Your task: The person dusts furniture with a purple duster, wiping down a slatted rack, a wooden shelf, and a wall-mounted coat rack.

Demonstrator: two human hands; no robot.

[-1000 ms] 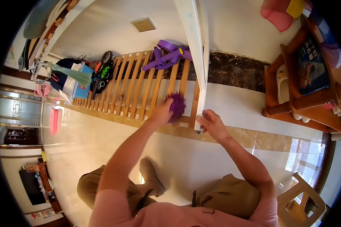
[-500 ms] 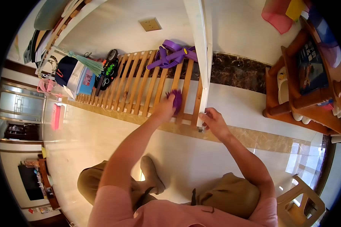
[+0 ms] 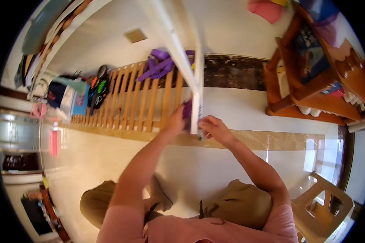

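From where I stand, I see the person's left hand point(image 3: 174, 122) closed around a fuzzy purple cleaning-mitt-like thing point(image 3: 187, 109). A moment ago that hand had the fuzzy thing over the low rack of light-brown wooden slats point(image 3: 152, 106). Now the fuzzy thing is right up by the near side of the tall white post point(image 3: 196, 115), and part of it is hidden. So it looks like the work is now at the post, low down near its foot. The right hand point(image 3: 217, 130) is on the other side, with its fingers bent and close together by the post's edge. I can't tell if they pinch anything. The bundle of shiny purple straps point(image 3: 161, 69) still lies on the slats, near the wall.
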